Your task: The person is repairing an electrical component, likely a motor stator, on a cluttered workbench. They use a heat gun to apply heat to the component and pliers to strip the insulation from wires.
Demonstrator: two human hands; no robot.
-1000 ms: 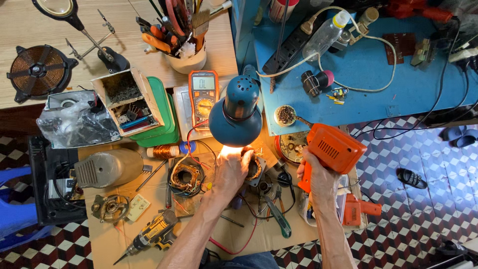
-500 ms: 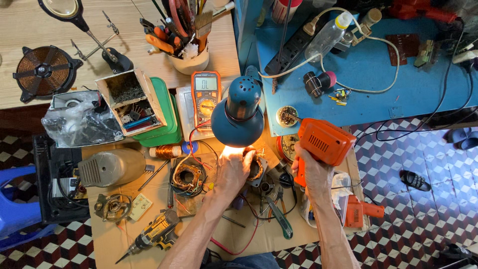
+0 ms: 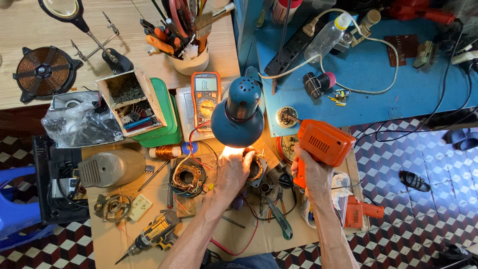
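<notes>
The right hand [image 3: 312,172] is closed around the grip of an orange heat gun [image 3: 322,144], held right of centre above the counter [image 3: 249,239]. The left hand [image 3: 234,169], fingers curled, grips a wound motor stator [image 3: 256,168] directly under the lit teal lamp [image 3: 238,117] at centre frame. Judging from this, the gun's hot end, which I cannot see, sits close to the left fingers and to the loose red wire [image 3: 249,234] trailing across the cardboard, so a slip could scorch skin or insulation; the lamp shade hangs just above the knuckles and could be bumped. Counting outward: one heat gun, one lamp, two stators, the second [image 3: 187,178] just left of the hand, one orange multimeter [image 3: 205,97] above it, one copper wire spool [image 3: 167,152], one cordless drill [image 3: 152,235] at lower left, one cup of tools [image 3: 189,57] at top centre, one coil disc [image 3: 44,70] at upper left, and one clear bottle [image 3: 326,36] on the blue counter at upper right.
</notes>
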